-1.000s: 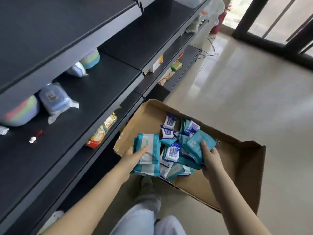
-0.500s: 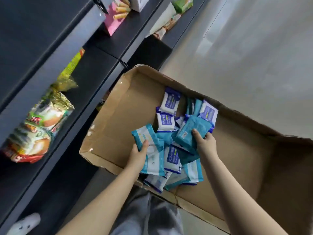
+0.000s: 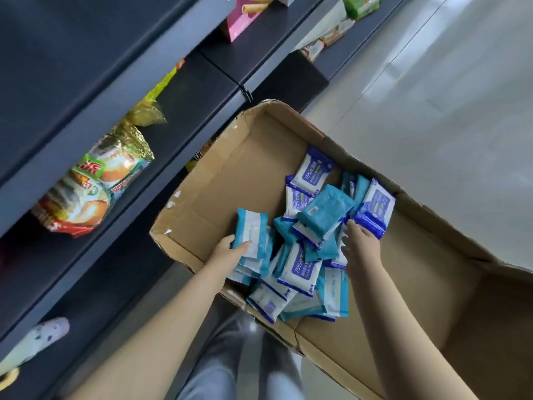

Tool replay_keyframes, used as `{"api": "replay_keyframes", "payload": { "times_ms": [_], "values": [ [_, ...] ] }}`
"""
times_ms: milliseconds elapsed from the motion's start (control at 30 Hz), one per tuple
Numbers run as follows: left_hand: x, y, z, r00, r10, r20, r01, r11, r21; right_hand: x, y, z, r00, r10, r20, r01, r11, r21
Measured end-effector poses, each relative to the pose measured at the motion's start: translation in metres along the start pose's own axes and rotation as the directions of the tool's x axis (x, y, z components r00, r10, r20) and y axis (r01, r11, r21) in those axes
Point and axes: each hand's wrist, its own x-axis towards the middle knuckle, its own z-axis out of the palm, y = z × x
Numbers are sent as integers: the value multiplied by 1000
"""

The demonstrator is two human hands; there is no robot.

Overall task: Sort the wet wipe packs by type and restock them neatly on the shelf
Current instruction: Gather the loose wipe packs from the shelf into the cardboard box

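An open cardboard box (image 3: pixel 219 180) sits on the floor against the dark shelf (image 3: pixel 184 90). A loose pile of wet wipe packs lies inside: teal ones and white ones with dark blue labels (image 3: pixel 300 269). My left hand (image 3: pixel 227 251) grips a small stack of teal-and-white packs (image 3: pixel 251 238) at the pile's left edge. My right hand (image 3: pixel 360 246) hovers over the pile's right side with fingers spread. Its fingertips are next to a teal pack (image 3: pixel 324 213) lying on top and a blue-labelled pack (image 3: pixel 375 209). It grips nothing.
A gold and red snack bag (image 3: pixel 95 183) lies on the shelf level to the left. A pink box (image 3: pixel 242 18) and a green pack (image 3: pixel 360 5) sit further along. Pale tiled floor (image 3: pixel 432 96) lies right of the box. My legs (image 3: pixel 239 368) are below.
The view dropped from the upper shelves down onto the box. My right hand let go of the teal pack, which now lies on the pile. My left hand keeps its stack.
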Motion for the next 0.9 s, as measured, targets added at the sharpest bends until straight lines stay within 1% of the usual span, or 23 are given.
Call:
{"api": "replay_keyframes", "payload": {
  "times_ms": [67,133,167,267,400,500,567,633,767,900],
  "values": [
    [-30,9,-6,1000,-15,-3,14,997,-73,-34,-9,-9,994,53,90,-61,995,81],
    [-79,21,-14,1000,-3,20,6,984,-177,-80,-20,-25,976,51,211,-68,995,75],
    [-109,27,-19,999,30,35,-21,974,-226,-107,-27,-34,962,33,270,-53,996,70],
    [-206,35,-37,984,175,25,-157,927,-340,-192,-45,-67,907,-53,418,40,998,38],
    [-309,30,-65,934,342,-100,-349,822,-449,-279,-70,-92,815,-190,548,233,972,-9],
    [-367,20,-94,861,456,-224,-506,727,-464,-333,-93,-89,726,-313,612,396,918,0],
    [-402,13,-119,813,491,-312,-581,655,-483,-370,-108,-80,649,-371,664,486,874,14],
    [-436,7,-150,765,507,-397,-644,597,-478,-408,-124,-68,565,-409,716,551,834,42],
    [-498,-11,-224,636,524,-567,-769,488,-412,-484,-141,-41,415,-470,779,646,755,112],
    [-543,-44,-291,534,488,-691,-841,394,-371,-559,-133,-3,276,-493,825,696,695,182]
  ]
}}
